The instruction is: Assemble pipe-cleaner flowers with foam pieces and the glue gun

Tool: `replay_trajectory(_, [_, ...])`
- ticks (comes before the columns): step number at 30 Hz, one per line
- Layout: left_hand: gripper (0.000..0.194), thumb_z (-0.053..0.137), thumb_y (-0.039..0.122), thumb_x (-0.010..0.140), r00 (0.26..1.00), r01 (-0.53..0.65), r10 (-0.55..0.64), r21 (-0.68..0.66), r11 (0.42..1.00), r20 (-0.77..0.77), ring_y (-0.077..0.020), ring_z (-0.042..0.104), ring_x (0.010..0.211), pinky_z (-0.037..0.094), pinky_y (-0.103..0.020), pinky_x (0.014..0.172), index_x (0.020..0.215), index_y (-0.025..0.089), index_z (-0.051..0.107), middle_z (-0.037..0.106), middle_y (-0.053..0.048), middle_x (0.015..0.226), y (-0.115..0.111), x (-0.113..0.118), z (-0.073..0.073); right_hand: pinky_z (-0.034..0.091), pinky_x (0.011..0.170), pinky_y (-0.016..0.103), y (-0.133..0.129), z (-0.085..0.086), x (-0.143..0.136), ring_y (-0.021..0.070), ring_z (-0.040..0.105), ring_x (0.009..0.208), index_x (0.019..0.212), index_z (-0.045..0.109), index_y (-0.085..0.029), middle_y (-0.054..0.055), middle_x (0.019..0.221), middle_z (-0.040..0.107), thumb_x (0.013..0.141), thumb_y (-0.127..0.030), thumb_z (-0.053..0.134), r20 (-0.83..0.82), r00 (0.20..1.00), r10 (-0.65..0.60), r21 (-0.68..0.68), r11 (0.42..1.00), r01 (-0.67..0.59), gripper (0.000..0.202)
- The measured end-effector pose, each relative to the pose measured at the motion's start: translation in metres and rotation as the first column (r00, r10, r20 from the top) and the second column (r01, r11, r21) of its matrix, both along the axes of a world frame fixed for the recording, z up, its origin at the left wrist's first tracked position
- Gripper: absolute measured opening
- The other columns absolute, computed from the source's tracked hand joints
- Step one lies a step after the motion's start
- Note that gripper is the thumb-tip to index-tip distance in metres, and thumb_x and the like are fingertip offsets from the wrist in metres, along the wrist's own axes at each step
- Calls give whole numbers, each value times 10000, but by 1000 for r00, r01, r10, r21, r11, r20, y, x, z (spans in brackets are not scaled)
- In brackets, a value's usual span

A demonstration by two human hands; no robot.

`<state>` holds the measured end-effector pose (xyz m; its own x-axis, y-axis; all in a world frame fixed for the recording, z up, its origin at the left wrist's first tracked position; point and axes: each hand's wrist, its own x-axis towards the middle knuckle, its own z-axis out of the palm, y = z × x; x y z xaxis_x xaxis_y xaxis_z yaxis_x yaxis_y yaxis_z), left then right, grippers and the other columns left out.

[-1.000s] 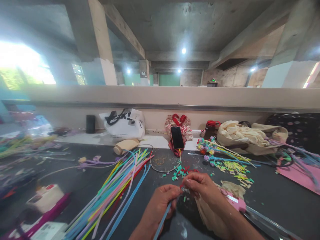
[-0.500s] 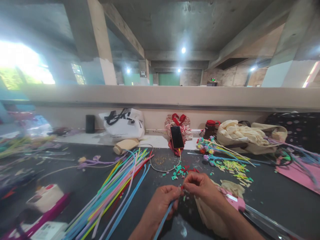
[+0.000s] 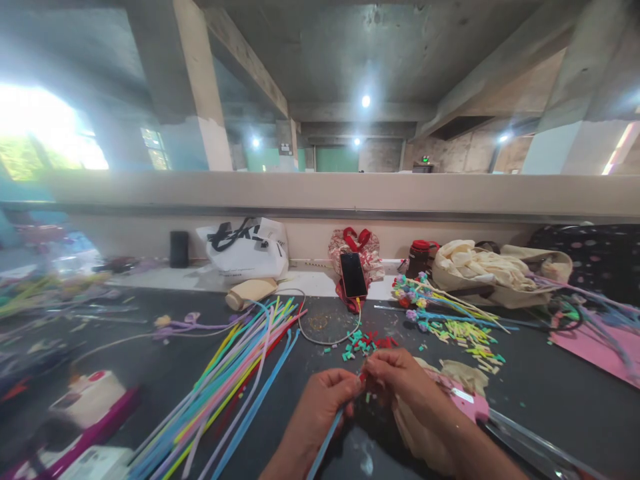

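Note:
My left hand (image 3: pixel 327 400) is closed on a blue chenille stem (image 3: pixel 326 443), which runs down from the fingers to the bottom edge. A small red piece (image 3: pixel 363 377) shows at the fingertips, at the stem's upper end. On its other side my right hand (image 3: pixel 397 373) is closed in a pinch, thumb and forefinger touching the red piece. The two hands almost meet. Just beyond them lies a scatter of short green pieces (image 3: pixel 356 343) and red pieces (image 3: pixel 383 341). What lies inside the curled fingers is hidden.
Long coloured stems (image 3: pixel 240 380) lie in a bundle to the left. A phone (image 3: pixel 353 275) on a cable leans at the back. Flower-tipped stems (image 3: pixel 420 303) and yellow pieces (image 3: pixel 470 337) are at right. Beneath my right forearm are a cloth (image 3: pixel 417 427) and a pink item (image 3: pixel 470 401).
My right hand has shifted slightly left and down, its fingers closing in more tightly at the red piece. The left hand stays nearly in place with the blue stem.

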<state>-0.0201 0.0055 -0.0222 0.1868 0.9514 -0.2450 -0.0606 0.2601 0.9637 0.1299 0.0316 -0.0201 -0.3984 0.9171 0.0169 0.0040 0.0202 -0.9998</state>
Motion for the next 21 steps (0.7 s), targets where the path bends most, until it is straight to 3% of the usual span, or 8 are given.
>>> replay_trajectory(7, [228, 584, 342, 598, 992, -3, 24, 164, 986, -123, -69, 404, 395, 279, -193, 440, 550, 119, 571, 489, 27, 413, 0, 2, -3, 262, 347, 157, -5, 9, -3, 46, 417, 349, 594, 538, -135, -51, 453, 496, 629, -260, 569, 107, 994, -10, -69, 997, 18, 133])
replay_trajectory(14, [255, 570, 348, 645, 987, -5, 37, 202, 979, -153, -69, 418, 418, 289, -187, 453, 543, 115, 580, 494, 19, 429, -2, 2, -2, 266, 354, 155, -6, 9, -3, 49, 429, 358, 589, 539, -138, -53, 438, 487, 630, -230, 566, 106, 994, 7, -42, 999, -3, 103])
replay_trajectory(17, [258, 588, 354, 632, 997, -5, 15, 140, 990, -74, -48, 383, 368, 268, -169, 407, 534, 116, 566, 477, 31, 399, -2, 2, 0, 260, 344, 155, -4, 8, -1, 47, 424, 357, 597, 551, -131, -38, 462, 508, 637, -305, 594, 66, 998, -17, -36, 999, 19, 183])
replay_trajectory(21, [299, 564, 430, 643, 975, -26, 37, -56, 998, 220, -15, 249, 262, 130, -147, 296, 656, 131, 560, 414, 78, 372, -3, 1, 3, 245, 324, 159, 2, 14, 8, 51, 448, 368, 736, 595, -114, 8, 579, 565, 707, -496, 492, -72, 978, -195, -52, 980, 192, 397])
